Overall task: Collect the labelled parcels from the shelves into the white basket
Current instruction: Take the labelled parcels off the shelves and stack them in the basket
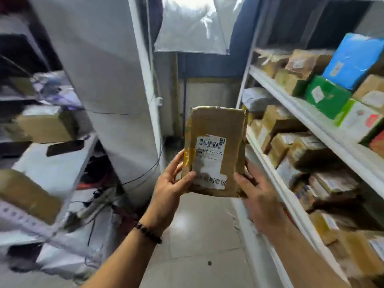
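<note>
Though flat, dog-eared cardboard parcel (218, 125).

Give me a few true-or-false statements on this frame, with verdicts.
1. Both the left hand and the right hand hold the brown parcel. True.
2. The parcel bears no label. False: a white barcode label faces the camera.
3. The parcel rests on a shelf. False: it is held up in the aisle, off the shelves.
4. A blue parcel and a green box sit on the right-hand shelf. True.
</note>
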